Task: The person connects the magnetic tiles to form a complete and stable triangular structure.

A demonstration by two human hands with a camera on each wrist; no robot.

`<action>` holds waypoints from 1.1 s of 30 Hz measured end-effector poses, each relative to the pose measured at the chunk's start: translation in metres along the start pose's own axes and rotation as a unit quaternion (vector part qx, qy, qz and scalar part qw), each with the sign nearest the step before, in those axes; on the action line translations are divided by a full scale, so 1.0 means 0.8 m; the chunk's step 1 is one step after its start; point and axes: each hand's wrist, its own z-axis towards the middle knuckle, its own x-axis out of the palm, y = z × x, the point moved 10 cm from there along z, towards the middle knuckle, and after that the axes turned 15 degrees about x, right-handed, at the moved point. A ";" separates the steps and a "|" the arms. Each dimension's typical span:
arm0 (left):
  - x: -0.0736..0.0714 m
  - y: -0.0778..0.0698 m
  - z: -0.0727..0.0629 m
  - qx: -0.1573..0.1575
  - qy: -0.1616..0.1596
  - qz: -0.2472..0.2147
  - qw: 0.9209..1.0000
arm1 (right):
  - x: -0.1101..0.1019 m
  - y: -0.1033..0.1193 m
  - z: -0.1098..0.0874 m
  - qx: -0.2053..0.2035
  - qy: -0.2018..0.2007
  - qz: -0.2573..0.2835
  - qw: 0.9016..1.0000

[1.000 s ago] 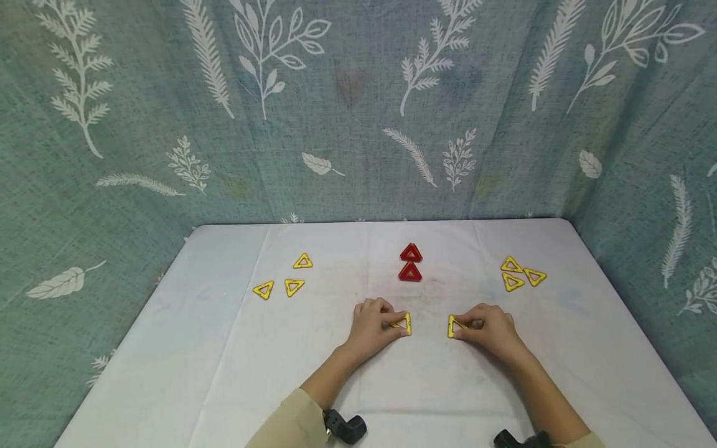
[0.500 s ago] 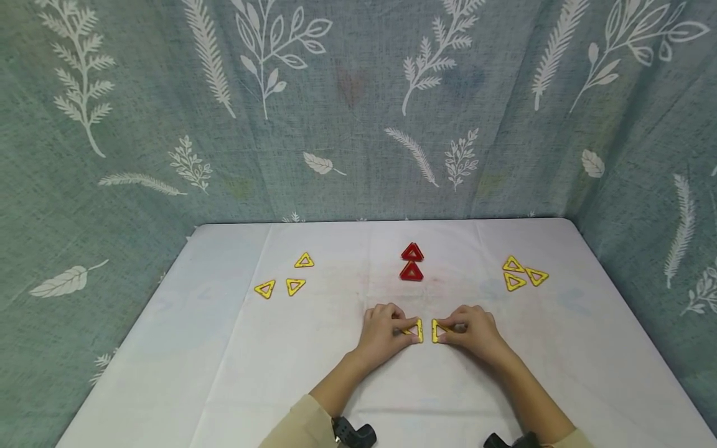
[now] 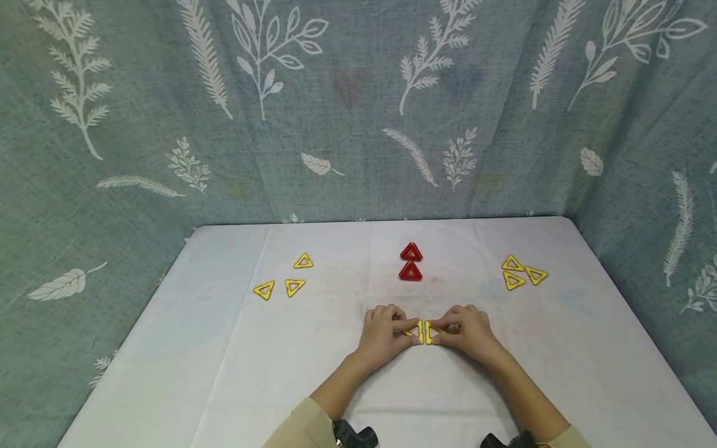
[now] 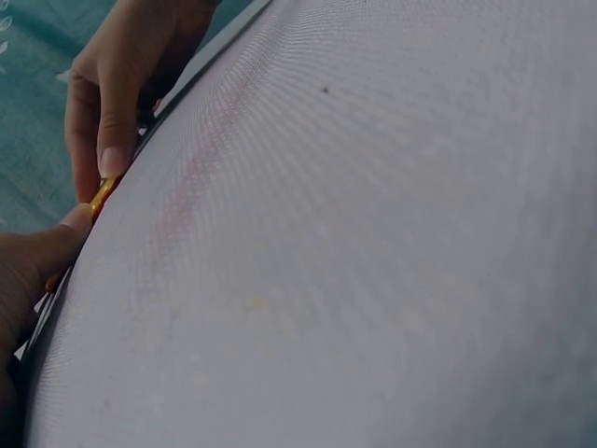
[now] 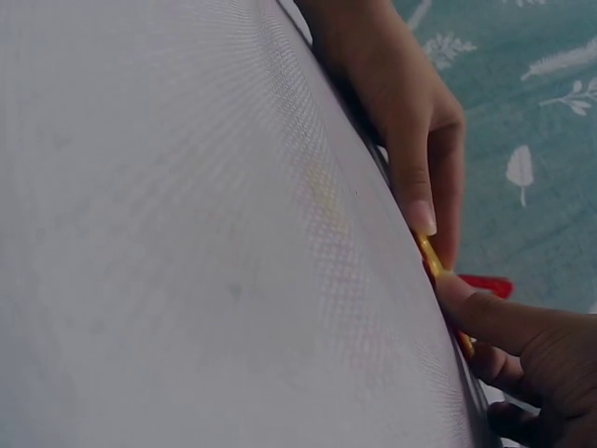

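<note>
Between thumb and fingers, my left hand [image 3: 382, 333] pinches a yellow triangular frame piece [image 3: 414, 331]. My right hand [image 3: 469, 331] pinches a matching yellow triangle [image 3: 431, 333] in the same way. The two pieces stand side by side at the middle of the table, straight edges facing, with hardly any gap in the head view. Whether they touch is too small to tell. In the left wrist view the yellow edge [image 4: 104, 193] shows between the fingertips of both hands. Fingers hide the outer corners of both pieces.
Two red triangles [image 3: 411, 271] lie one behind the other beyond my hands. Three yellow triangles [image 3: 294, 287] lie apart at the left. Three more yellow triangles [image 3: 513, 281] lie close together at the right. A leaf-patterned curtain [image 3: 358, 112] hangs behind the white-covered table [image 3: 224, 373].
My left hand has shifted right with its triangle, then stayed about still. My right hand has moved left with its triangle, narrowing the gap to almost nothing.
</note>
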 end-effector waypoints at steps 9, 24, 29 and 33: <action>0.003 -0.001 -0.003 0.006 0.003 0.022 1.000 | 0.004 -0.002 -0.001 -0.007 -0.027 0.010 1.000; 0.001 -0.006 -0.001 0.003 -0.015 0.027 1.000 | -0.030 -0.024 -0.011 -0.004 -0.094 0.112 0.989; 0.000 -0.003 -0.003 0.001 -0.016 0.012 1.000 | -0.051 -0.037 -0.018 0.022 -0.138 0.104 0.985; -0.001 0.000 -0.004 -0.011 -0.024 0.000 1.000 | -0.069 -0.046 -0.023 0.023 -0.171 0.112 0.979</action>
